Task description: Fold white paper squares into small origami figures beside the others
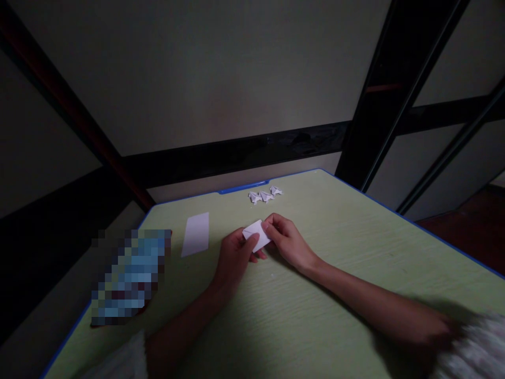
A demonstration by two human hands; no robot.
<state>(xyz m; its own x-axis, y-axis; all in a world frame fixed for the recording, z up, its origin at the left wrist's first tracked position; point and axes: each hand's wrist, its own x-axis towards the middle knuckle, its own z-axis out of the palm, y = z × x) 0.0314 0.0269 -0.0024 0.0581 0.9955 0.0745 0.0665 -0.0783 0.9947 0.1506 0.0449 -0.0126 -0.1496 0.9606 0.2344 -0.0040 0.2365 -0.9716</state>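
A small folded piece of white paper [256,235] is held between both hands above the table, with a diagonal fold line on its face. My left hand [235,258] pinches its lower left side, thumb on top and fingers underneath. At its upper right edge, my right hand [288,237] grips it between thumb and bent forefinger. Beyond the hands stand several small folded paper figures [266,196] in a short row. To the left of my left hand lies a flat white sheet of paper [196,235].
The pale green table [355,252] has a blue edge and a blue handle-like strip [244,187] at the back. A blurred-out bluish flat object [132,279] lies at the left edge. Behind rises a pale panel with a dark band [236,153].
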